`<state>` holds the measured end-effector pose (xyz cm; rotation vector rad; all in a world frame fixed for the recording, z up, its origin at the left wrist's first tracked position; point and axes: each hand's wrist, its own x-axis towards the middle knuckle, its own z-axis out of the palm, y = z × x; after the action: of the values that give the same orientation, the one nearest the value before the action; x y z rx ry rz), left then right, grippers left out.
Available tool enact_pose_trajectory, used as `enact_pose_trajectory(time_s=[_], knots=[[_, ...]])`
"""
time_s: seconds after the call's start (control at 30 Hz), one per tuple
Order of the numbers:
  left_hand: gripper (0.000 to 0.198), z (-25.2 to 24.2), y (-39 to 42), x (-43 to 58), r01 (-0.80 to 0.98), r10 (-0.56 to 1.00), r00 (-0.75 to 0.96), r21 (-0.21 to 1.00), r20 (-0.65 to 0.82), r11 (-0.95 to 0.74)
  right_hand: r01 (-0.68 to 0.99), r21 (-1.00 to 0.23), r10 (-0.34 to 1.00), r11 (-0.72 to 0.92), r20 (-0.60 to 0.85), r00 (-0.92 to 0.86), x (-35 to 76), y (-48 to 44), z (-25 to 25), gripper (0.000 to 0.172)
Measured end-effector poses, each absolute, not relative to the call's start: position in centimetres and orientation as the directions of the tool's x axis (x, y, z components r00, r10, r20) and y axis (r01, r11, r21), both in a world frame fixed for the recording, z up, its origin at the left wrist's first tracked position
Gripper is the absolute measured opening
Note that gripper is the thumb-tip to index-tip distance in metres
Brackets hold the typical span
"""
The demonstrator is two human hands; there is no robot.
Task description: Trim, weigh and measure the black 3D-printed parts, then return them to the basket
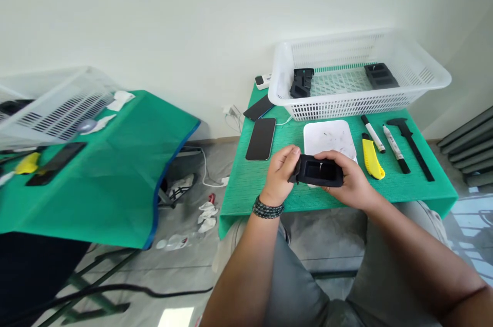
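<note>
Two-handed, gripping black part (314, 173) between left hand (279, 175) and right hand (352, 179).
Beyond right hand: white tray (329, 136), yellow cutter (372, 158).

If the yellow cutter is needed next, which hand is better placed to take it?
Probably the right hand: it is nearer the yellow cutter than the left hand. Both hands hold the black piece.

Pale wall (173, 24) above grey floor (165, 268); green-covered table (239, 193), second green-covered table (111, 183) at left; bright light patch (176, 318) on floor.

Black part (327, 174), yellow cutter (371, 157), green tablecloth (246, 189)
</note>
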<state>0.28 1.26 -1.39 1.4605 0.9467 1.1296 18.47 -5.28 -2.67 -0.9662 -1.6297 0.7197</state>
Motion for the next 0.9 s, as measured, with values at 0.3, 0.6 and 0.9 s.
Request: enact_pose_trajectory(time_s=[0.3,0.6,0.9], knots=[[0.055,-3.0,0.3,2.4,-0.16,0.985,0.144,0.985,0.093,-0.07,0.252,-0.845,0.879,0.471,0.475,-0.048,18.5,-5.2,-2.6,0.045],[0.05,-0.7,-2.9,3.1,0.202,0.885,0.342,0.895,0.317,-0.398,0.326,-0.9,0.892,0.288,0.377,0.251,19.4,-4.0,-3.8,0.046],[0.045,-1.4,-0.4,1.2,0.352,0.84,-0.029,0.792,0.542,-0.499,0.287,-0.897,0.832,0.337,0.427,0.355,19.1,-3.9,-3.0,0.041]])
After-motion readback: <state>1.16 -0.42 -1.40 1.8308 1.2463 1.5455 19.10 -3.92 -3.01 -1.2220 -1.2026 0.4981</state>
